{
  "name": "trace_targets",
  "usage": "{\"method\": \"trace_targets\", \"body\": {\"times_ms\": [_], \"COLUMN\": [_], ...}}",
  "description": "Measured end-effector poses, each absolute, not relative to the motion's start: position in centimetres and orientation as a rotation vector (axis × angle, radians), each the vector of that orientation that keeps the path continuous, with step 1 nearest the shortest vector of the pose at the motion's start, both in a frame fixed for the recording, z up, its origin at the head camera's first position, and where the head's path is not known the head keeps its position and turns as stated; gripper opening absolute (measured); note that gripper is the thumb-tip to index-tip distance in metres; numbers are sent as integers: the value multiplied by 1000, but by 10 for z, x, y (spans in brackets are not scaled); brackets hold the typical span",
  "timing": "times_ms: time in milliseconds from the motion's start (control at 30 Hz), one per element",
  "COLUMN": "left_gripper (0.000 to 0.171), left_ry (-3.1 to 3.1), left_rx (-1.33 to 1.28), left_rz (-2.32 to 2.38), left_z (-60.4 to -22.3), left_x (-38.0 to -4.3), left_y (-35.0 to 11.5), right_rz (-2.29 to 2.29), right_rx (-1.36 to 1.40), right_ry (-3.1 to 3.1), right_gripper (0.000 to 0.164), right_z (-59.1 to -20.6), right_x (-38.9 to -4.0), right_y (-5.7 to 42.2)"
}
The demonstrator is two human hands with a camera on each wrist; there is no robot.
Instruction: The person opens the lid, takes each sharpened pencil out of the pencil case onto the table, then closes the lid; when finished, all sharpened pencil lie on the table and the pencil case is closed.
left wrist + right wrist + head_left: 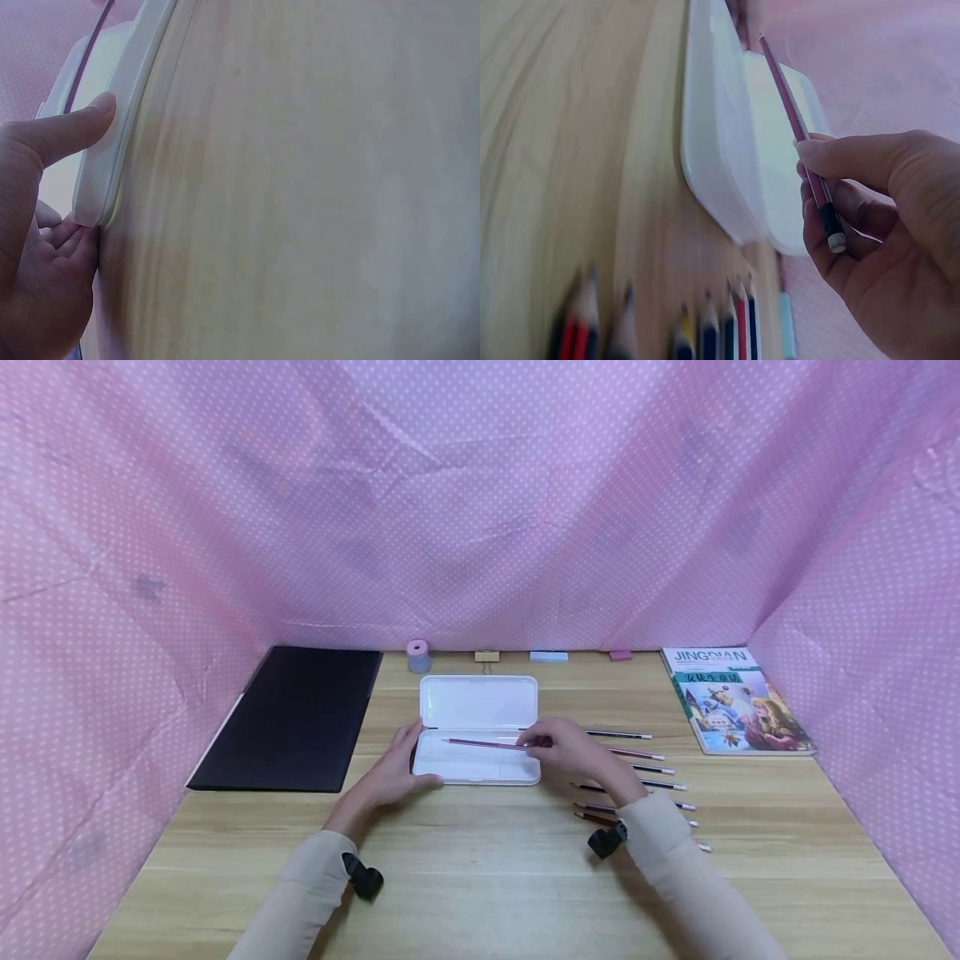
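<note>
A white pencil case (477,770) lies on the table with its lid (478,702) raised at the back. My left hand (395,771) grips the case's left end. Its thumb (94,120) lies on the front wall, and the other fingers are around the end. Over the case, my right hand (566,747) pinches a dark red pencil (480,744) near its eraser end, between thumb and fingers. The pencil's tip points left, and in the right wrist view its white eraser (836,242) shows below the fingers.
Several pencils (651,769) lie in a row at right, partly under my right arm. A black folder (300,718) is at left and a magazine (735,702) at right. Along the back stand a pink-and-grey roll-shaped object (417,657), a binder clip (487,657), a light-blue block (548,657) and a pink block (620,656).
</note>
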State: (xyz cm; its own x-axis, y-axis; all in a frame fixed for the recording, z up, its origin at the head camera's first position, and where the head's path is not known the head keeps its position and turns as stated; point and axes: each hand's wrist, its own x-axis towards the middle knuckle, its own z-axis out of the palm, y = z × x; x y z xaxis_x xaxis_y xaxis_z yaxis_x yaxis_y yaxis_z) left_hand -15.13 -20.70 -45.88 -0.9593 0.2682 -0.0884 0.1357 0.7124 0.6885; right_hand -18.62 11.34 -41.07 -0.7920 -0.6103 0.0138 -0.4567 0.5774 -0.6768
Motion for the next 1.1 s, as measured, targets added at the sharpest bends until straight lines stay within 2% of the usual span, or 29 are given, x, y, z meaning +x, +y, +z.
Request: {"method": "trace_targets", "body": {"times_ms": [400,667,833,1100], "left_gripper": [110,111,110,110], "left_ry": [2737,2737,2735,2732], "left_rx": [314,328,315,296], "left_rz": [1072,1084,1103,1084], "left_z": [-457,-458,-459,-457], "left_x": [-151,-151,-150,-150], "left_y": [-206,-206,-206,-205], "right_rz": [-1030,-1031,-1058,-1164], "right_rx": [-916,-774,-720,-826], "right_ry": [2718,2790,2813,2841], "right_gripper": [16,17,18,24], "right_z": [-400,-414,-421,-431], "right_x": [-152,-122,-98,-67], "right_y": [191,241,261,280]}}
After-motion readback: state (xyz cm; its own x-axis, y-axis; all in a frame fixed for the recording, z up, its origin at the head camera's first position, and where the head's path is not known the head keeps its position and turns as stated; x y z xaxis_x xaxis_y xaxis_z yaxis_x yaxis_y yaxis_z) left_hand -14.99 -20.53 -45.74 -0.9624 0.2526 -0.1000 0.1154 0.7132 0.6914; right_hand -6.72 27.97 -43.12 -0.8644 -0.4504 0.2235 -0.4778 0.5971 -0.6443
